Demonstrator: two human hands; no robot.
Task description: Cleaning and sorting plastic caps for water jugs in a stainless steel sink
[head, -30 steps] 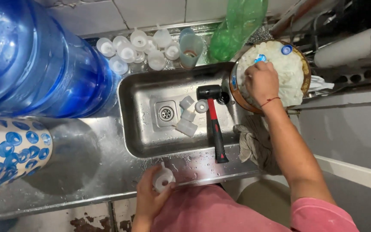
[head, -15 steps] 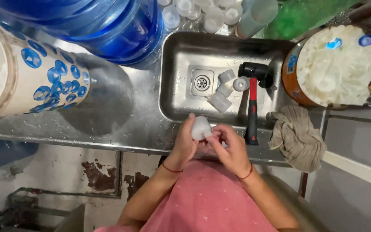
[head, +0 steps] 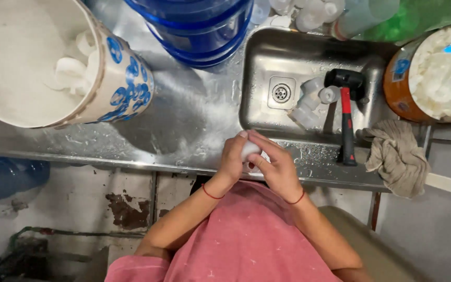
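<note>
Here, low in the middle of the frame, the person's left hand (head: 234, 156) and right hand (head: 275, 164) are pressed together around a small white plastic cap (head: 250, 150), fingers clamped on it from both sides, so only a sliver of it shows between them. The hands hover just above the front edge of the wet stainless-steel counter (head: 184, 120), right beside the near rim of the steel sink (head: 267, 52).

Inside the sink, to the right of the round drain, a few more translucent white plastic caps (head: 311, 102) lie clustered, touching the black head of a rubber mallet with a red and black handle (head: 346, 112); its handle runs toward the lower edge of the frame and rests over the sink's front rim. Just right of it, a crumpled beige cloth (head: 398, 156) hangs over the counter's edge.

At the upper left sits a large white bucket patterned with blue flowers (head: 116, 83), holding white ring-shaped pieces. At top centre stands a big translucent blue water jug (head: 199, 26). At the upper right, a round brown tub heaped with white plastic film (head: 439, 78) sits beside the sink.
</note>
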